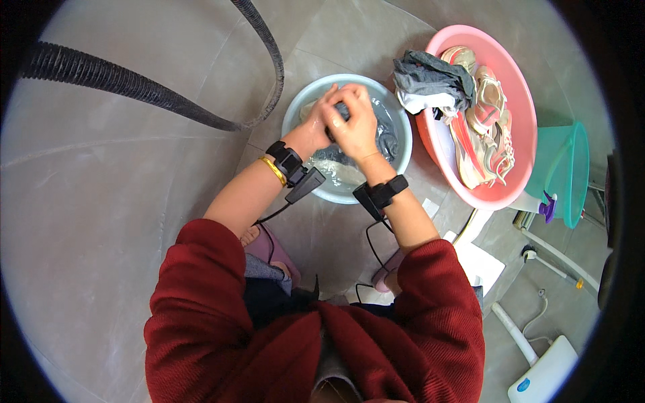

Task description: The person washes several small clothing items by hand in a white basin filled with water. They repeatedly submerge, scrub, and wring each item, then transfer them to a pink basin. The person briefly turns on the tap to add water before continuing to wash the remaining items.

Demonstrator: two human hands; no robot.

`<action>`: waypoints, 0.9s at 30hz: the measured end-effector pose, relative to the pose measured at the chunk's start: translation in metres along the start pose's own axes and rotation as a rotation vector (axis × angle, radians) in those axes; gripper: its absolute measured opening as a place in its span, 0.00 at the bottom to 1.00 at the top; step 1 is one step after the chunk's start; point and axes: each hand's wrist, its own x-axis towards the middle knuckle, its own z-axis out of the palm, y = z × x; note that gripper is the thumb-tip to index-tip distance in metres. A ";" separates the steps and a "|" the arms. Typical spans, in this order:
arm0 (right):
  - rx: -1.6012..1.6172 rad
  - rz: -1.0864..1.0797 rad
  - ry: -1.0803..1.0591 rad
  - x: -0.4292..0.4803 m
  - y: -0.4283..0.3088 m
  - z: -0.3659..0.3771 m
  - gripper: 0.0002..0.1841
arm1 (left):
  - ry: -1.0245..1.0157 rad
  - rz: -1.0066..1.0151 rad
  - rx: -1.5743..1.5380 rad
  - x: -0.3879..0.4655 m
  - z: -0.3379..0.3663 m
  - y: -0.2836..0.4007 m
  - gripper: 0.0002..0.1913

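Note:
Both my hands are together over a round light-blue plastic basin (407,143) of water on the floor. My left hand (316,123) and my right hand (357,118) close around a bunched dark grey cloth (343,111), part of which shows between the fingers. More dark grey fabric (387,143) lies wet in the basin, with a pale cloth (342,173) in the water at its near side. Black devices with cables are strapped to both wrists. The lower part of the bunched cloth is hidden by my hands.
Right of the basin, a pink tub (526,136) holds several shoes (489,95), with grey and white clothes (433,78) over its edge. Beyond are a green bucket (577,171), a spray bottle (546,207) and a brush (552,267). A black corrugated hose (136,88) crosses the upper left.

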 end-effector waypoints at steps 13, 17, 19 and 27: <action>-0.243 -0.274 0.086 -0.001 -0.004 0.015 0.14 | -0.531 0.059 -0.191 0.030 -0.065 -0.029 0.15; -0.227 -0.279 0.040 -0.004 0.003 0.016 0.14 | -0.550 0.147 -0.216 0.056 -0.087 -0.039 0.14; -0.206 -0.286 0.028 -0.005 0.006 0.017 0.14 | -0.583 0.172 -0.208 0.059 -0.094 -0.041 0.13; -0.256 -0.308 -0.010 0.008 -0.003 -0.024 0.11 | -0.014 0.307 0.172 0.013 0.004 -0.020 0.15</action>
